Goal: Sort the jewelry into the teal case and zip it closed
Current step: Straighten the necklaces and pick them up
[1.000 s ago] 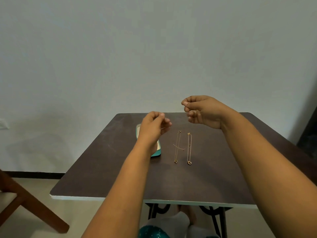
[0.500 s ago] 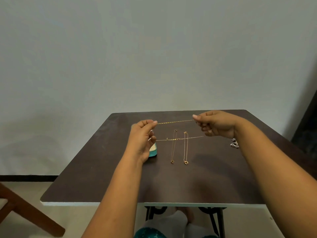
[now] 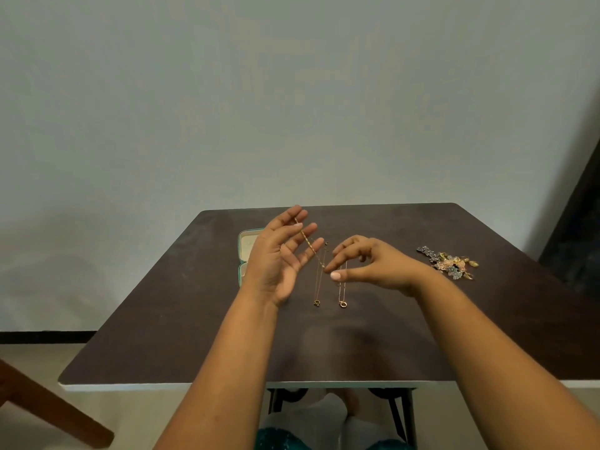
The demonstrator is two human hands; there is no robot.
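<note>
At the far left, a brown wooden chair leg (image 3: 48, 414) angles across the floor beside the dark brown counter (image 3: 201, 336). On the counter's left-middle lies the teal case (image 3: 244, 254), open, its pale lining showing, much of it hidden behind the left hand (image 3: 279, 258). That hand is raised with palm up and fingers spread and nearly straight, its grip apart; a thin gold chain (image 3: 308, 243) drapes across its fingers and runs down to the right. The right hand (image 3: 367, 264) meets the chain's lower end, thumb and forefinger brought together in a pinching grip on it, the other fingers loosely curved above. Below and between the hands, two more gold necklaces (image 3: 329, 297) lie side by side on the counter, stretched lengthwise, each ending in a small ring-shaped pendant toward the near edge. Well apart to the right, a heap of colourful floral jewelry (image 3: 449, 263) in pink, blue and yellow rests on the counter. Behind stands a plain grey wall (image 3: 292, 92).
</note>
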